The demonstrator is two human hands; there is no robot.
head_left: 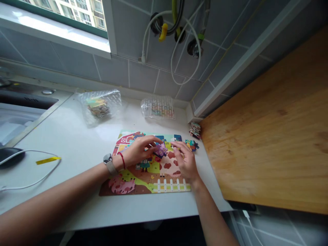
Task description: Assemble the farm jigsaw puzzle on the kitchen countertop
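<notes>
A colourful farm-scene jigsaw puzzle (143, 186), with a spotted cow and a white fence, lies flat on the white counter. My left hand (140, 149), wearing a watch and a red cord at the wrist, pinches a purple puzzle piece (161, 150) over the puzzle's middle. Over the right side is my right hand (186, 162), its thumb and fingers apart, with nothing visible between them. A loose puzzle piece (191, 145) lies just beyond the puzzle's right edge. Behind it, a stack of pieces (195, 130) stands against the wooden panel.
Two clear bubble-wrap bags, a left one (112, 102) and a right one (153, 106), hold puzzle pieces at the back. A wooden panel (261, 130) bounds the right side. At the left are a sink (17, 130), a white cable (48, 173) and yellow tape (48, 160).
</notes>
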